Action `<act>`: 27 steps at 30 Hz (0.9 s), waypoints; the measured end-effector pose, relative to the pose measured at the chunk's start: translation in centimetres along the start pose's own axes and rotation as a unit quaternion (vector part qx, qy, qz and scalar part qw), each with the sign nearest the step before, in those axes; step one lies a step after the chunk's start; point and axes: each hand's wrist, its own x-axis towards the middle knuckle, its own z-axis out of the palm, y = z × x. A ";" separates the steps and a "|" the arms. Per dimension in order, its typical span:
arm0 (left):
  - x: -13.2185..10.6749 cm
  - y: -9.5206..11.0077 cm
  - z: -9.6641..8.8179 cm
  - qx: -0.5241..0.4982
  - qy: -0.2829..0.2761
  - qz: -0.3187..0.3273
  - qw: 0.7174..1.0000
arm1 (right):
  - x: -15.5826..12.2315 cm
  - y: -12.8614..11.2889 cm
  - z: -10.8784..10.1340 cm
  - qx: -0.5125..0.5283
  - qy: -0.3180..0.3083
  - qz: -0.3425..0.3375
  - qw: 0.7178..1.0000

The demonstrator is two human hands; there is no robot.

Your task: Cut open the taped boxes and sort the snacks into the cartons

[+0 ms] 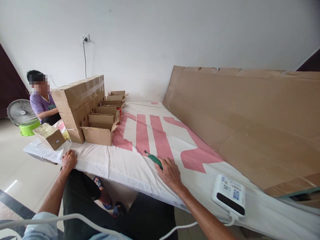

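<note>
My right hand [170,173] rests on the white cloth with pink markings [142,133] and closes on the end of a green-handled utility knife [153,159], whose tip points up and left. My left hand [68,160] lies flat, fingers spread, on the cloth's near left edge, close to an open cardboard box [98,131]. It holds nothing.
Sealed cartons [78,96] and several open boxes stand at the back left. A small box of yellowish items [48,135] sits on the left corner. A large cardboard sheet [247,120] leans at the right. A white device with a cable [228,195] lies near me. A seated person [41,101] and a fan [21,113] are at far left.
</note>
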 end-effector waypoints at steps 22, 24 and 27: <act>0.5 -4.6 -4.4 -0.017 0.131 -0.083 0.988 | -0.5 0.7 0.6 0.001 0.033 -0.037 0.999; 2.8 -5.2 -6.9 -0.006 0.137 -0.109 0.985 | -0.4 0.8 0.6 0.005 0.032 -0.035 0.999; 6.6 -5.8 -10.2 0.007 0.105 -0.113 0.988 | -0.5 0.9 0.6 0.011 0.028 -0.029 0.999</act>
